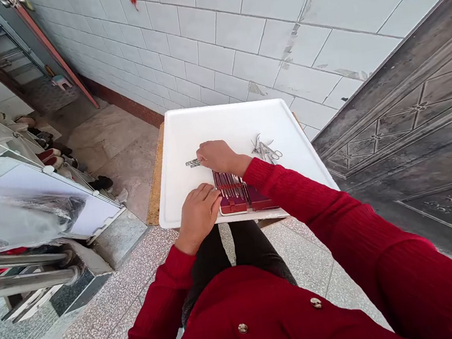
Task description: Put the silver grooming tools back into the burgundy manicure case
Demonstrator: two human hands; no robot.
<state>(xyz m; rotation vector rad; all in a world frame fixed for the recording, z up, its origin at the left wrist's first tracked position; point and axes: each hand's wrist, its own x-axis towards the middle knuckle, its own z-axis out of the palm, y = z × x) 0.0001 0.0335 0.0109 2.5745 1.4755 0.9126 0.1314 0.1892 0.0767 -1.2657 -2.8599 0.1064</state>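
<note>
1. Leftmost on the white tray (219, 120), between its left edge and its middle, I see small metal pieces (192, 164), partly under fingers.
2. Nearer the front edge, the left hand (199, 212) lies low, fingers together and gently bent, at the left side of the case. It seems to steady it; whether its grip pinches that side, I can't tell.
3. The right hand (219, 156) reaches across, fingers curled down at the small pieces. Its grip looks narrow, but I can't tell if it holds one. I judge the step to be handling these pieces one by one; the next move calls for a fine pinch and a steady case.
4. The dark red case (235, 206) lies open along the front edge, slim tools (235, 190) in rows, partly under a sleeve (310, 196).
5. Toward the right edge, loose scissor-like tools (266, 151) lie heaped.
</note>
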